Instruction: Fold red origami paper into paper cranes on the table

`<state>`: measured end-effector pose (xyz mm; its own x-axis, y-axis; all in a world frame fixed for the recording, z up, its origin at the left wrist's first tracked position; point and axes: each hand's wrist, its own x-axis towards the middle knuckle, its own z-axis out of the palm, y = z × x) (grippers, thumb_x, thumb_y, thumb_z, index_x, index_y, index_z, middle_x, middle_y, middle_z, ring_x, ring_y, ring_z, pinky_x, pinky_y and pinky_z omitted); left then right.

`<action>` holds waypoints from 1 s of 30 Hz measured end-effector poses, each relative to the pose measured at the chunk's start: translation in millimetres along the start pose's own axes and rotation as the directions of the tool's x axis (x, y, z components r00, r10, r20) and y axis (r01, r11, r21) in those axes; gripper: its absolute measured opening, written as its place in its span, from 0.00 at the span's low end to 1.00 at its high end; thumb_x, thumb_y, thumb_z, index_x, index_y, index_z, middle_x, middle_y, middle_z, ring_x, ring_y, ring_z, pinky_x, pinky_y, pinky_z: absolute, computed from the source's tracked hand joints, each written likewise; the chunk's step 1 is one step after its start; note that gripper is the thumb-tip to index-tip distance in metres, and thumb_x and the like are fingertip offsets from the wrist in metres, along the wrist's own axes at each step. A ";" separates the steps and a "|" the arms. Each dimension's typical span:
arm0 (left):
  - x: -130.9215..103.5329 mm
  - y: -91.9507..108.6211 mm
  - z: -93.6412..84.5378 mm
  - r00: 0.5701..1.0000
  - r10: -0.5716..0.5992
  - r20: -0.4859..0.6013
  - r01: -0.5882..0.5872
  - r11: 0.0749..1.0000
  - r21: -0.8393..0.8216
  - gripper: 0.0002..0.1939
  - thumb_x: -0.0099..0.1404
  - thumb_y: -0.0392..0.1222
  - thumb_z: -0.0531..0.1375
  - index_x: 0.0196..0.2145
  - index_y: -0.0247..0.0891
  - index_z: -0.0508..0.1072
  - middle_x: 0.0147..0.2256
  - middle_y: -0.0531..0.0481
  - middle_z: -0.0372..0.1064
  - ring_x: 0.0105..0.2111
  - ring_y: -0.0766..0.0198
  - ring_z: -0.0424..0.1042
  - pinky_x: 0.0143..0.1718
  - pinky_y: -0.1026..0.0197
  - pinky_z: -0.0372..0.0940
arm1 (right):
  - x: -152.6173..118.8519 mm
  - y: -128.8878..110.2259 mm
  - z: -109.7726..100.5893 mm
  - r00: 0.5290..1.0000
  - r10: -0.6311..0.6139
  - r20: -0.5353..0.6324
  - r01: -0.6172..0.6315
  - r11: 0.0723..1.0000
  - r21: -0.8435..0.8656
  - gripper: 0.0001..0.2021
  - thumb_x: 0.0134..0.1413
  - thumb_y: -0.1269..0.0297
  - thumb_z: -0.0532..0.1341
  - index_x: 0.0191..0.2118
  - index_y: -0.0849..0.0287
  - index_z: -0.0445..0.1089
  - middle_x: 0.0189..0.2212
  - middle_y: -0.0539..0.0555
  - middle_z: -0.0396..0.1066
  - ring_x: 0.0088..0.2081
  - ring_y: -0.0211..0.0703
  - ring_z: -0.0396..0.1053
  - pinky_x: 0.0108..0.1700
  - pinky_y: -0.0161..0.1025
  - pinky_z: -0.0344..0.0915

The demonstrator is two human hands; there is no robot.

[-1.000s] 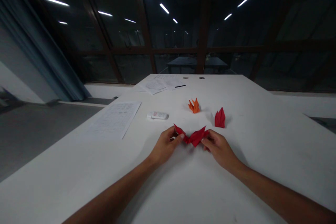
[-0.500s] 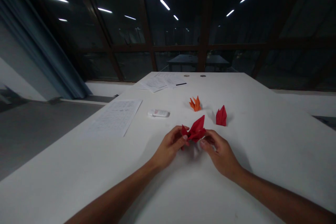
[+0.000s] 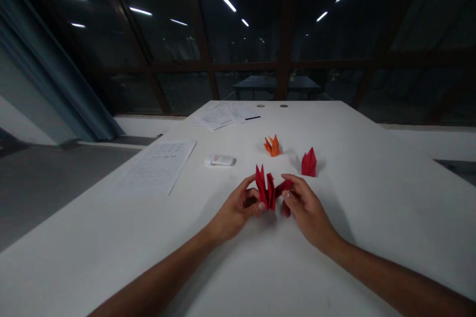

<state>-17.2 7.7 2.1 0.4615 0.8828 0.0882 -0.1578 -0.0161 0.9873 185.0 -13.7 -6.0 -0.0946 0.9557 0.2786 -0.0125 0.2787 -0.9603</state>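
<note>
A folded red paper piece [image 3: 270, 192] is held between both hands, a little above the white table [image 3: 238, 267]. My left hand [image 3: 238, 208] grips its left side, with the thumb at the lower edge. My right hand [image 3: 304, 204] pinches its right end between thumb and fingers. Beyond them stands an orange folded paper piece [image 3: 273, 146]. To the right of that one, a second red folded piece [image 3: 309, 163] stands upright on the table.
A white oblong object [image 3: 219, 160] lies left of the hands. Printed sheets [image 3: 158, 166] lie at the left edge, and more papers [image 3: 217, 116] with a dark pen [image 3: 253, 118] lie farther back. Two small round discs sit near the far edge, before dark windows.
The held red paper has been turned, so its points now stand up at the left and an end reaches right. Both hands still hold it. The view has shifted slightly.
</note>
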 end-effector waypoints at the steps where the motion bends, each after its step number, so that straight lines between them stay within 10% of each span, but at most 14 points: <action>1: 0.2 0.6 -1.9 1.000 -0.015 0.019 0.015 1.000 -0.005 0.42 0.60 0.45 0.71 0.67 0.43 0.56 0.35 0.50 0.71 0.33 0.65 0.68 0.35 0.63 0.61 | 0.2 -1.3 -0.3 1.000 -0.002 -0.010 0.002 1.000 0.021 0.26 0.64 0.52 0.61 0.63 0.50 0.57 0.38 0.51 0.70 0.29 0.38 0.69 0.31 0.38 0.68; 5: 0.3 3.6 -9.2 0.994 -0.071 0.085 0.074 0.997 -0.034 0.52 0.59 0.45 0.71 0.71 0.47 0.45 0.37 0.48 0.72 0.34 0.64 0.68 0.33 0.63 0.59 | -0.7 -5.0 2.7 0.999 0.048 0.004 -0.048 0.984 0.174 0.35 0.60 0.53 0.64 0.67 0.46 0.48 0.54 0.57 0.68 0.36 0.40 0.72 0.37 0.42 0.72; 14: -0.6 8.1 -4.2 0.998 -0.055 0.007 0.055 0.998 -0.015 0.35 0.67 0.53 0.63 0.67 0.44 0.58 0.38 0.47 0.74 0.33 0.63 0.69 0.36 0.60 0.62 | -0.8 -1.6 10.6 0.992 0.112 0.064 -0.118 0.989 0.090 0.15 0.60 0.51 0.64 0.40 0.58 0.69 0.28 0.49 0.71 0.27 0.38 0.65 0.30 0.37 0.64; 23: -2.6 12.8 1.1 0.998 -0.018 0.062 0.013 0.997 0.082 0.16 0.64 0.51 0.67 0.39 0.36 0.70 0.33 0.50 0.70 0.33 0.66 0.67 0.35 0.64 0.59 | 4.1 0.6 8.8 0.994 0.106 0.001 -0.106 0.993 0.046 0.14 0.56 0.55 0.68 0.39 0.57 0.67 0.29 0.48 0.71 0.25 0.36 0.63 0.26 0.34 0.60; 30: 1.0 1.0 -0.9 0.996 0.068 0.063 -0.071 0.997 0.033 0.15 0.61 0.46 0.69 0.35 0.34 0.70 0.38 0.47 0.74 0.40 0.61 0.72 0.46 0.59 0.62 | 2.6 2.0 16.2 0.984 0.139 -0.110 -0.117 0.976 0.182 0.21 0.50 0.55 0.72 0.41 0.52 0.60 0.30 0.45 0.70 0.24 0.36 0.66 0.25 0.35 0.63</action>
<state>-17.7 9.0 3.1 0.5041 0.8480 0.1636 -0.1612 -0.0937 0.9825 168.6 -12.2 -7.4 0.0150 0.9897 0.1424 -0.1818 0.1428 -0.9729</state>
